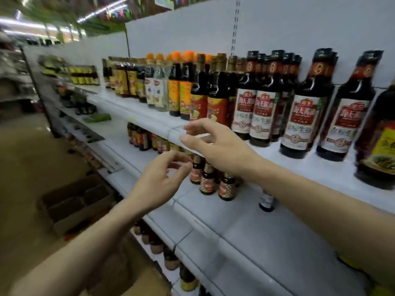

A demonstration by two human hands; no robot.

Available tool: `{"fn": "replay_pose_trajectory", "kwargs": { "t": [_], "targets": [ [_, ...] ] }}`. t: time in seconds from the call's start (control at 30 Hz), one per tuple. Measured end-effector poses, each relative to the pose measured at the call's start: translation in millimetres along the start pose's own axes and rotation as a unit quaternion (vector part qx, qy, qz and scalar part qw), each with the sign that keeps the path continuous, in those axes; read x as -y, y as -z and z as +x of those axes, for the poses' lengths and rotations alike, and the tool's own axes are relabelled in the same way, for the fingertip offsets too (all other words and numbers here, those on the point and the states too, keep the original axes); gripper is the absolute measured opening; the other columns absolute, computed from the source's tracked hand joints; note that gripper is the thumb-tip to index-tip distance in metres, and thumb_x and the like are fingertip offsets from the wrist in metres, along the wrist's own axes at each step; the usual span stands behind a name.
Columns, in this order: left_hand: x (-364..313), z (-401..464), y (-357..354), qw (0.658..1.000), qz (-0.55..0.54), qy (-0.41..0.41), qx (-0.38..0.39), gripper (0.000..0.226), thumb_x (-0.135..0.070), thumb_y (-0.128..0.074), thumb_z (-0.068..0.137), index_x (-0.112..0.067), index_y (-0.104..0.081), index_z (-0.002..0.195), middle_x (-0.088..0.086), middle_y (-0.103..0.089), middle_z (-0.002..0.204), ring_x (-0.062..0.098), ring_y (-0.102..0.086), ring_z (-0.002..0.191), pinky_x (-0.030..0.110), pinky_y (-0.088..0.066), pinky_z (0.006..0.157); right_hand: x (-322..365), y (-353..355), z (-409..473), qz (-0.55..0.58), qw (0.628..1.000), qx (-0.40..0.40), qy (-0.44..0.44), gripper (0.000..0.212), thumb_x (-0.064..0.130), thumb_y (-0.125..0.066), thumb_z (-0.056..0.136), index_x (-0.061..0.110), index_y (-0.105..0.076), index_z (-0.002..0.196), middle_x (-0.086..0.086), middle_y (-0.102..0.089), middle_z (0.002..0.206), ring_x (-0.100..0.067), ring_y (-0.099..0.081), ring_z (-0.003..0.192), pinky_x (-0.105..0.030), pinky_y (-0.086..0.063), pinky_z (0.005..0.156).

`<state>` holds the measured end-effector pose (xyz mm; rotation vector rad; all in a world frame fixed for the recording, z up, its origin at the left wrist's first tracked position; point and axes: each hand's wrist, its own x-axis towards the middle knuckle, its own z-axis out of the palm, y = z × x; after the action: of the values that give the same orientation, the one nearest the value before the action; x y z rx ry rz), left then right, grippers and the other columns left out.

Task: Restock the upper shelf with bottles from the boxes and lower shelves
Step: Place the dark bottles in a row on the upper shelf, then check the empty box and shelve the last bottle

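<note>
Dark red-labelled bottles (265, 107), upright

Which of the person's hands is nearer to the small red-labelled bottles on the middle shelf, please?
Left. The left hand hovers just left of the small red-labelled bottles; the right hand is above them, at the upper shelf edge.

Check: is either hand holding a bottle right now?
No. The left hand and right hand both hang empty with loosely curled fingers in front of the upper shelf edge, no bottle in either.
</note>
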<state>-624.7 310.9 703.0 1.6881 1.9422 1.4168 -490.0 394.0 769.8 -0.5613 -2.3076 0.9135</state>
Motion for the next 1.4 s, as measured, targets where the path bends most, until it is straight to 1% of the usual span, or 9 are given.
{"fn": "replay_pose_trajectory", "kwargs": {
  "t": [0.2,0.37,0.57,0.73,0.87,1.0,1.13,1.27,1.4],
  "targets": [
    [76.5,-20.5,95.2,0.997,0.044,0.048,-0.028,0.016,-0.035,-0.054,0.095,-0.026,-0.062,0.106,-0.012,-0.063,0.105,0.002,-0.059,0.100,0.035,-0.050,0.090,21.2,-108.2,66.9,0.023,0.997,0.076,0.017,0.043,0.052,-0.057,0.091,0.025,-0.056,0.125,0.010,-0.061,0.115,-0.007,-0.060,0.107,-0.028,-0.050,0.091],
    [151.3,-35.0,157.5,0.988,0.107,0.088,-0.074,0.008,-0.022,-0.059,0.093,-0.024,-0.064,0.099,-0.007,-0.066,0.099,0.007,-0.062,0.095,0.035,-0.052,0.087,26.2,-192.9,114.7,0.033,0.986,0.159,0.027,0.037,0.051,-0.054,0.093,0.029,-0.054,0.122,0.013,-0.059,0.116,-0.002,-0.057,0.108,-0.019,-0.046,0.087],
    [242.6,-33.9,222.5,0.972,0.151,0.154,-0.098,0.013,-0.018,-0.060,0.092,-0.031,-0.064,0.096,-0.011,-0.066,0.095,0.001,-0.063,0.089,0.025,-0.056,0.077,17.8,-291.7,194.0,0.035,0.971,0.232,0.056,0.041,0.054,-0.054,0.092,0.030,-0.053,0.126,0.014,-0.058,0.114,-0.001,-0.057,0.105,-0.019,-0.048,0.087],
    [310.7,-20.0,281.4,0.954,0.177,0.217,-0.112,0.016,-0.021,-0.061,0.092,-0.036,-0.063,0.096,-0.015,-0.068,0.096,-0.001,-0.063,0.093,0.019,-0.050,0.085,18.9,-375.3,281.1,0.077,0.946,0.302,0.092,0.040,0.054,-0.055,0.091,0.032,-0.053,0.124,0.020,-0.057,0.106,0.002,-0.057,0.101,-0.015,-0.048,0.084],
    [352.1,-8.7,337.7,0.924,0.218,0.276,-0.149,0.017,-0.015,-0.061,0.091,-0.032,-0.062,0.095,-0.014,-0.067,0.093,-0.012,-0.059,0.088,0.003,-0.040,0.079,32.5,-443.1,349.8,0.098,0.925,0.344,0.130,0.042,0.052,-0.056,0.091,0.030,-0.054,0.126,0.016,-0.060,0.111,0.002,-0.057,0.103,-0.012,-0.047,0.083],
    [390.6,-7.5,386.8,0.897,0.217,0.340,-0.181,0.017,-0.026,-0.062,0.092,-0.022,-0.064,0.109,-0.010,-0.066,0.105,-0.001,-0.060,0.097,0.012,-0.044,0.085,53.7,-511.1,398.0,0.111,0.897,0.396,0.164,0.039,0.048,-0.057,0.093,0.026,-0.055,0.125,0.012,-0.060,0.111,0.001,-0.057,0.100,-0.009,-0.047,0.078],
    [427.4,-16.1,428.7,0.884,0.207,0.367,-0.199,0.017,-0.026,-0.061,0.093,-0.023,-0.062,0.109,-0.005,-0.066,0.107,0.004,-0.061,0.101,0.028,-0.048,0.094,72.8,-575.4,433.3,0.117,0.869,0.442,0.190,0.043,0.048,-0.056,0.093,0.022,-0.055,0.127,0.009,-0.060,0.115,-0.004,-0.058,0.106,-0.010,-0.045,0.086],
    [478.1,-20.6,474.5,0.876,0.205,0.389,-0.198,0.026,-0.033,-0.058,0.094,-0.022,-0.061,0.118,-0.010,-0.062,0.116,0.003,-0.056,0.109,0.018,-0.044,0.091,86.3,-641.7,469.9,0.133,0.859,0.457,0.189,0.046,0.051,-0.055,0.092,0.023,-0.055,0.128,0.010,-0.061,0.116,-0.003,-0.059,0.106,-0.027,-0.049,0.097],
    [546.0,-14.5,524.7,0.876,0.195,0.401,-0.183,0.029,-0.037,-0.057,0.093,-0.024,-0.060,0.119,-0.012,-0.059,0.116,0.001,-0.054,0.108,0.012,-0.039,0.089,89.5,-704.9,513.9,0.118,0.861,0.466,0.165,0.047,0.052,-0.053,0.092,0.026,-0.051,0.130,0.018,-0.057,0.112,0.003,-0.057,0.103,-0.015,-0.049,0.088]
  ]
}}
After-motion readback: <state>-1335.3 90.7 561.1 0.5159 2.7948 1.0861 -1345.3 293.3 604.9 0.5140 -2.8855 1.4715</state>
